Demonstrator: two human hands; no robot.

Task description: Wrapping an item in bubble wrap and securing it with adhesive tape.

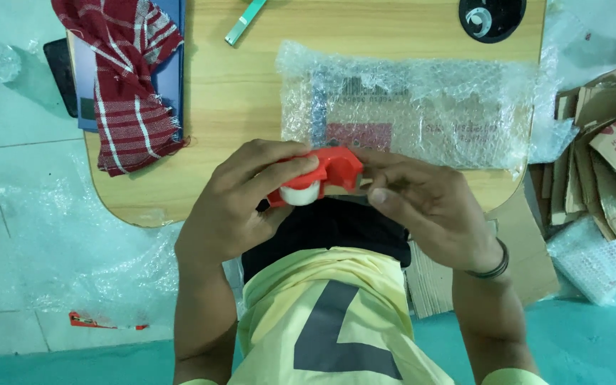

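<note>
Red plastic tape dispenser (pixel 322 177) with a white tape roll showing at its underside, lying roughly level, clasped between the left hand (pixel 240 207) and the right hand (pixel 429 210), fingers wrapped over its top

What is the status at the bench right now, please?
Left hand and right hand both grip the red tape dispenser. Bubble-wrapped parcel lies on the table just beyond. Nothing between.
</note>
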